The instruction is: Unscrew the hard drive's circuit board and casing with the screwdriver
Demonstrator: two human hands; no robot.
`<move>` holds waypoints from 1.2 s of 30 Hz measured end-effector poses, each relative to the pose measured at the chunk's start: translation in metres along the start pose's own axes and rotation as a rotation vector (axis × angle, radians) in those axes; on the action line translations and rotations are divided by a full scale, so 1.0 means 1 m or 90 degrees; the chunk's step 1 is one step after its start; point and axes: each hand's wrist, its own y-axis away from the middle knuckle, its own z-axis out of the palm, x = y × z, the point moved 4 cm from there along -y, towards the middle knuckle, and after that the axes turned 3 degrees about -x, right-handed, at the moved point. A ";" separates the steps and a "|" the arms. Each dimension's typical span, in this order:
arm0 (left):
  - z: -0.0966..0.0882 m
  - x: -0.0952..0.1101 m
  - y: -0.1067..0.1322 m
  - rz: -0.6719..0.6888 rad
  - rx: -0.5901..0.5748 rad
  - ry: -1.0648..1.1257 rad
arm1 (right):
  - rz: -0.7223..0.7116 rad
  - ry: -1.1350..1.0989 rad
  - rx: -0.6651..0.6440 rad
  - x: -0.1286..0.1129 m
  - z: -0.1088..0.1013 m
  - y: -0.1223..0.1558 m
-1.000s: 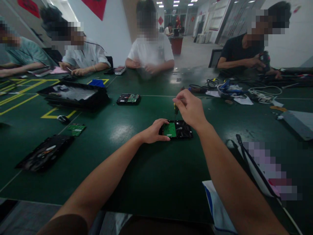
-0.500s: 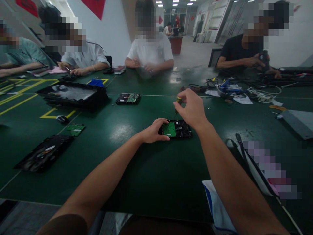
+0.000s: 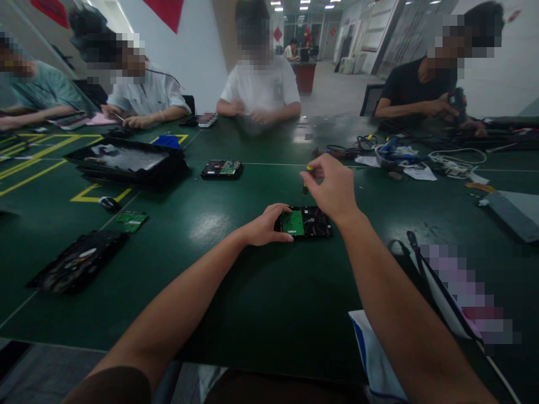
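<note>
A black hard drive [image 3: 316, 222] with a green circuit board [image 3: 293, 223] on its upper face lies flat on the green table. My left hand [image 3: 269, 225] grips its left end, thumb at the near edge and fingers at the far edge. Above the drive, my right hand [image 3: 334, 182] is closed around a screwdriver [image 3: 305, 187] with a yellow and dark handle. The shaft points down toward the board's far edge; whether the tip touches a screw is too small to see.
Another hard drive [image 3: 221, 169] lies farther back, left of centre. Stacked black trays [image 3: 126, 160], a loose green board [image 3: 132, 221] and a black metal part [image 3: 80, 261] are at left. Cables [image 3: 400, 154] and a grey box [image 3: 516, 216] sit at right. Several people sit across the table.
My right hand and the screwdriver have turned slightly above the drive. My left hand keeps its hold, and the drive stays in place. The whole view has shifted a little.
</note>
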 end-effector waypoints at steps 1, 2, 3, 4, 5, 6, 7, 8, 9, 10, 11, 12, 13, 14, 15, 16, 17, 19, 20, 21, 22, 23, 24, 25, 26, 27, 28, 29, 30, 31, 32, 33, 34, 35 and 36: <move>0.000 0.000 0.000 0.000 -0.001 0.001 | 0.003 0.011 0.000 0.000 -0.001 0.000; 0.000 0.000 0.000 0.000 -0.003 0.002 | 0.003 0.026 0.001 0.000 -0.002 0.001; 0.000 0.000 0.000 0.000 -0.005 0.003 | 0.002 0.041 0.002 -0.001 -0.003 0.001; 0.000 0.000 0.000 -0.001 -0.006 0.005 | 0.000 0.053 0.003 -0.002 -0.004 0.001; 0.000 0.000 0.000 -0.002 -0.006 0.005 | -0.003 0.061 0.002 -0.003 -0.005 0.002; -0.001 0.001 0.000 -0.004 -0.006 0.005 | -0.006 0.063 0.001 -0.003 -0.005 0.002; -0.001 0.002 0.000 -0.005 -0.007 0.004 | -0.009 0.061 -0.002 -0.003 -0.004 0.002; -0.001 0.002 0.000 -0.007 -0.007 0.002 | -0.011 0.053 -0.005 -0.003 -0.003 0.002; -0.001 0.003 0.000 -0.008 -0.007 0.001 | -0.009 0.042 -0.007 -0.002 -0.002 0.001; -0.001 0.003 0.000 -0.009 -0.007 0.000 | -0.005 0.030 -0.008 -0.001 -0.001 0.001; -0.001 0.004 0.000 -0.010 -0.009 0.001 | 0.000 0.020 -0.010 0.000 -0.001 0.001; -0.001 0.004 -0.001 -0.010 -0.009 0.001 | 0.005 0.013 -0.011 0.000 0.000 0.001; -0.001 0.003 -0.001 -0.011 -0.010 0.002 | 0.008 0.011 -0.012 0.000 -0.001 0.001; -0.001 0.003 -0.001 -0.013 -0.012 0.001 | 0.009 0.014 -0.012 -0.001 -0.001 0.002; -0.001 0.002 -0.001 -0.015 -0.013 0.000 | 0.008 0.020 -0.012 -0.003 -0.002 0.002; -0.001 0.002 -0.001 -0.018 -0.014 -0.002 | 0.006 0.027 -0.013 -0.004 -0.003 0.002; -0.001 0.002 -0.001 -0.021 -0.015 -0.003 | 0.003 0.034 -0.014 -0.006 -0.004 0.002; -0.001 0.001 -0.001 -0.022 -0.016 -0.002 | -0.008 0.044 -0.024 -0.009 -0.004 0.002; -0.001 0.002 -0.001 -0.020 -0.016 -0.001 | -0.014 0.046 -0.030 -0.010 -0.004 0.002; -0.001 0.002 -0.001 -0.019 -0.016 0.002 | -0.018 0.046 -0.034 -0.010 -0.003 0.002; -0.001 0.002 -0.001 -0.019 -0.017 0.005 | -0.019 0.044 -0.036 -0.009 -0.002 0.002; -0.001 0.003 -0.001 -0.021 -0.016 0.007 | -0.016 0.038 -0.035 -0.008 -0.001 0.002; -0.001 0.004 -0.001 -0.023 -0.015 0.009 | -0.009 0.030 -0.033 -0.007 -0.001 0.002; -0.001 0.004 -0.001 -0.025 -0.014 0.011 | -0.001 0.020 -0.031 -0.005 0.000 0.002; -0.001 0.005 -0.001 -0.026 -0.011 0.011 | 0.006 0.011 -0.030 -0.004 0.000 0.002; -0.001 0.005 -0.001 -0.025 -0.008 0.011 | 0.010 0.004 -0.030 -0.004 0.000 0.002; -0.001 0.005 -0.001 -0.024 -0.007 0.010 | 0.010 0.002 -0.031 -0.004 -0.001 0.002; -0.001 0.006 -0.001 -0.021 -0.006 0.008 | 0.007 0.003 -0.031 -0.005 -0.002 0.002; -0.001 0.005 -0.001 -0.019 -0.007 0.006 | 0.002 0.006 -0.031 -0.007 -0.003 0.002; -0.001 0.005 -0.001 -0.017 -0.007 0.004 | -0.002 0.010 -0.031 -0.008 -0.003 0.003; 0.000 0.005 -0.001 -0.015 -0.007 0.001 | -0.005 0.015 -0.031 -0.009 -0.004 0.003; 0.000 0.005 -0.001 -0.014 -0.007 -0.002 | -0.006 0.018 -0.030 -0.009 -0.004 0.002; 0.000 0.004 -0.002 -0.015 -0.007 -0.003 | -0.005 0.021 -0.027 -0.009 -0.004 0.002; 0.000 0.004 -0.002 -0.016 -0.007 -0.004 | -0.002 0.021 -0.021 -0.008 -0.004 0.002; 0.000 0.004 -0.002 -0.017 -0.009 -0.003 | 0.002 0.019 -0.015 -0.007 -0.003 0.002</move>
